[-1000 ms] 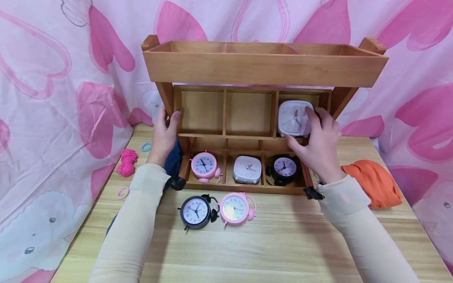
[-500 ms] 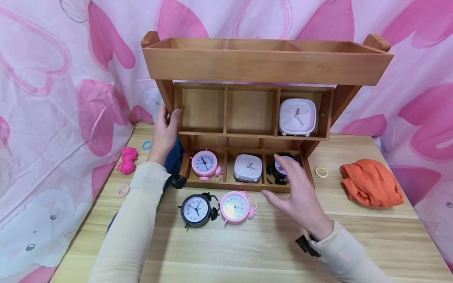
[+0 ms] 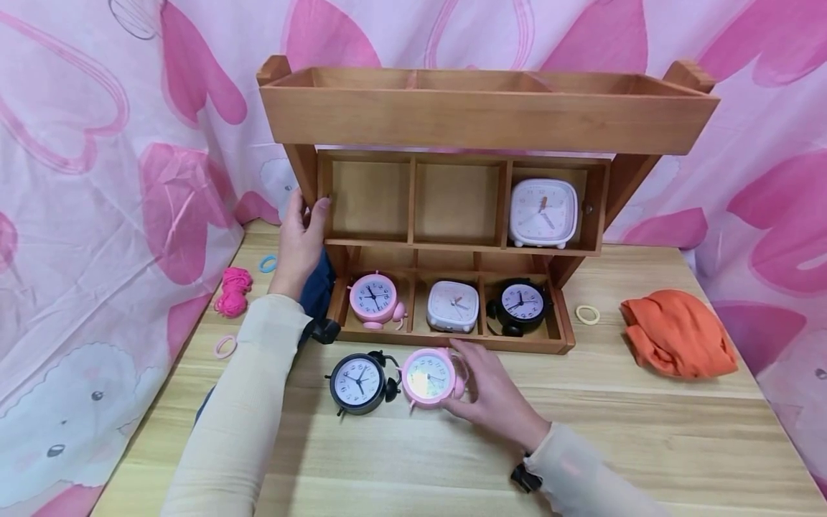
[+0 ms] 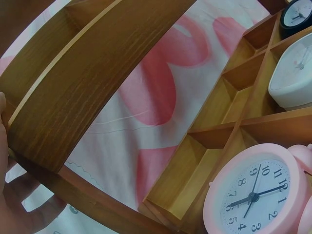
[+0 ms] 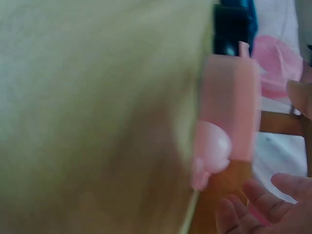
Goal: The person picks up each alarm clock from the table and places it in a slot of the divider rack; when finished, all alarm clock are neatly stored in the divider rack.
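Observation:
My left hand (image 3: pixel 297 248) grips the left side of the wooden shelf (image 3: pixel 487 120); in the left wrist view its fingers (image 4: pixel 44 214) reach around the side board. On the table before the shelf lies a pink alarm clock (image 3: pixel 428 378), face up. Around its right side my right hand (image 3: pixel 494 391) spreads thumb and fingers; in the right wrist view the fingers look apart from the clock (image 5: pixel 226 97). A black alarm clock (image 3: pixel 357 385) lies just left of it. The middle tier's right compartment holds a white square clock (image 3: pixel 544 212).
The bottom tier holds a pink clock (image 3: pixel 373 297), a white clock (image 3: pixel 453 306) and a black clock (image 3: pixel 520 304). An orange cloth (image 3: pixel 678 335) and a yellow ring (image 3: pixel 587 314) lie right. Pink yarn (image 3: pixel 233 292) and dark blue cloth (image 3: pixel 319 287) are left.
My right hand has let go of the white clock in the middle tier's right compartment and moved down and left to the pink clock on the table. The left hand stays on the shelf.

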A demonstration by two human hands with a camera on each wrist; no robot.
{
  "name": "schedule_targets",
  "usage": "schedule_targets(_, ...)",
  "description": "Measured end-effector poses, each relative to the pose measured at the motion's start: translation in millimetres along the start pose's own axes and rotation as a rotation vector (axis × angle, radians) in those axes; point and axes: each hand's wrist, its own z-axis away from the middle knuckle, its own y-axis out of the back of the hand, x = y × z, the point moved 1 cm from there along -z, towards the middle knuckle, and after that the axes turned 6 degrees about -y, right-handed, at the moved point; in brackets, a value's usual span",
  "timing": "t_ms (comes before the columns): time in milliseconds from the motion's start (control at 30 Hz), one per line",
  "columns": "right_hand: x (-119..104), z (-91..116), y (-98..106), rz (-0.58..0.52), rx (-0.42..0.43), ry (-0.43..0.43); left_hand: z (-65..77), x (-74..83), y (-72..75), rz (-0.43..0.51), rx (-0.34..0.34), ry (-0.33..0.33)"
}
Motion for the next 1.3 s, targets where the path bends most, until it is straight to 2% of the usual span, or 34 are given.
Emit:
schedule_targets(167, 1.3, -5.7, -16.8, 0.021, -0.045, -0.011, 5.9, 17.8, 0.6, 0.004, -0.015, 0.015)
schedule_targets(433, -3.1, -12.9, -20.5, 0.067, -0.099, -0.031, -4.4, -9.8, 0.6, 0.003, 0.013, -0.016)
schedule_targets(733, -9.5, -9.1, -13.6, 0.051, -0.046, 0.008, -3.4, -14.0, -0.2, -0.037, 0.008, 0.001)
schedule_targets(833, -20.9, -5.3, -1.6, 0.022, -0.009, 0.029, -3.5, -13.1, -0.1, -0.031, 0.007, -0.001)
schedule_targets(1033, -50.6, -8.1, 38.9, -0.013, 0.123, 0.164, -4.2, -12.4, 0.5, -0.027, 0.004, -0.010)
schedule_targets(1300, -82.0, -32.1, 95.7, 0.008, 0.319, 0.310, -2.8, -11.7, -0.2, -0.038, 0.005, 0.000)
